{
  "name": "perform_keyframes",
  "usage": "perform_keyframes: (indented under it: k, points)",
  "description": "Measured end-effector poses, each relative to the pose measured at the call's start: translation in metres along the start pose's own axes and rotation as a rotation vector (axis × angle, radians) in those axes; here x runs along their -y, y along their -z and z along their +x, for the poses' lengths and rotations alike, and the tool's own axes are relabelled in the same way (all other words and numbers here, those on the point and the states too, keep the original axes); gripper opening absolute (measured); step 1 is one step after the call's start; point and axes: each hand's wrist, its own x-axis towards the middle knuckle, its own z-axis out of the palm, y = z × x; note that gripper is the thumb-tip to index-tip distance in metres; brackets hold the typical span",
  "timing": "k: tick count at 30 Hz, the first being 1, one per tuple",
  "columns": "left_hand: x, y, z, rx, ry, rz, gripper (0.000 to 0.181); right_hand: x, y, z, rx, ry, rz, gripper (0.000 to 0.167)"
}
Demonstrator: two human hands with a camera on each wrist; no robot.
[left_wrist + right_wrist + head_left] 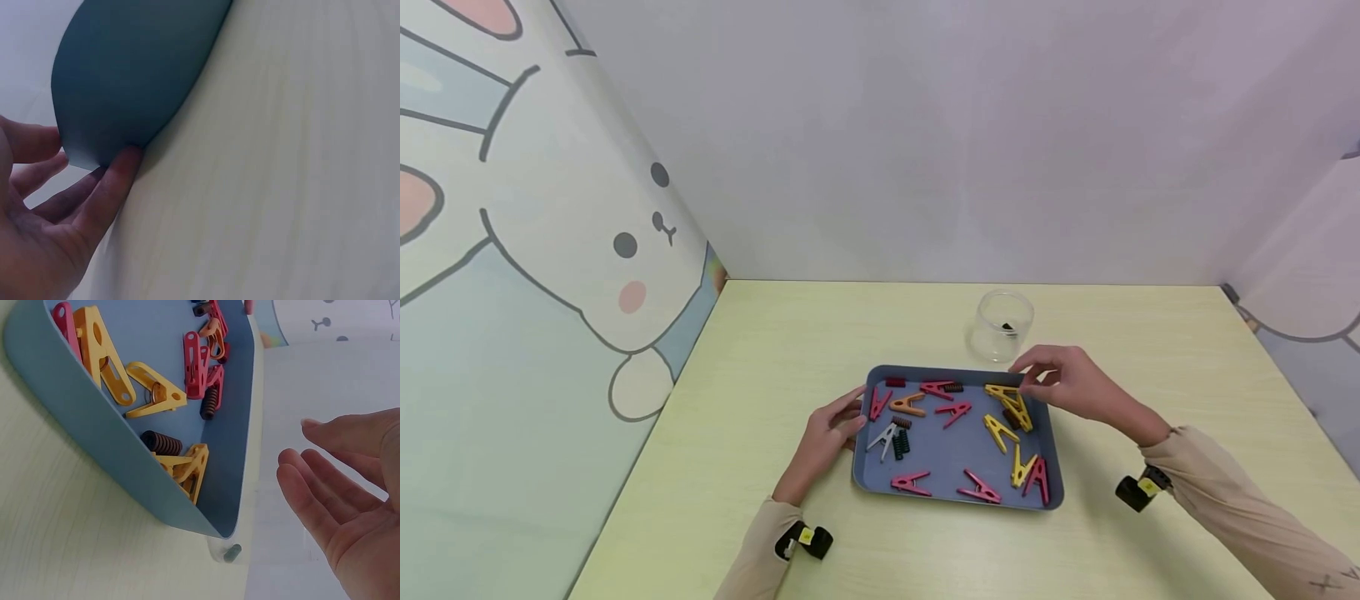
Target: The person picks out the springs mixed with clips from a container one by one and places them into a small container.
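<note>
A blue-grey tray holds red, yellow, orange and white clothespins and several dark coil springs. My left hand grips the tray's left side; in the left wrist view its fingertips press on the tray wall. Over the far right corner hovers my right hand, thumb and fingers loosely bent and apart, with nothing between them in the right wrist view. Closest below it are yellow clothespins and a brown spring. A clear round cup with a dark piece inside stands behind the tray.
All of this stands on a pale wooden table. A plain light curtain hangs behind its far edge, and a cartoon-printed sheet hangs at the left. Both wrists wear black strapped cameras.
</note>
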Motion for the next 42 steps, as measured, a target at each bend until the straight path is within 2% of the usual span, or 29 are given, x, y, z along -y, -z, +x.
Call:
perform_keyframes:
  k: [7, 12, 20, 27, 29, 36, 42]
  points:
    - [-0.001, 0.000, 0.000, 0.001, 0.008, -0.002, 0.046, -0.002, -0.005, -0.002, 0.015, 0.007, 0.015, 0.026]
    - [0.000, 0.000, 0.000, 0.001, 0.007, -0.005, 0.046, -0.005, -0.007, -0.002, 0.027, -0.021, 0.015, 0.026]
    - [-0.001, 0.000, -0.001, 0.008, 0.021, -0.010, 0.046, -0.012, -0.012, -0.003, 0.066, 0.010, 0.009, 0.025]
    - [-0.029, 0.003, -0.010, 0.035, 0.003, 0.008, 0.046, -0.015, -0.015, -0.002, 0.090, 0.036, 0.003, 0.024]
    - [-0.033, 0.003, -0.011, 0.039, 0.006, 0.004, 0.046, -0.015, -0.015, -0.001, 0.099, 0.031, -0.004, 0.024]
    - [0.002, 0.000, 0.000, -0.002, 0.005, -0.005, 0.046, -0.019, -0.018, 0.000, 0.112, 0.041, -0.040, 0.024]
    - [0.002, 0.000, 0.001, -0.003, 0.009, -0.002, 0.046, -0.022, -0.022, 0.001, 0.133, 0.042, -0.062, 0.025]
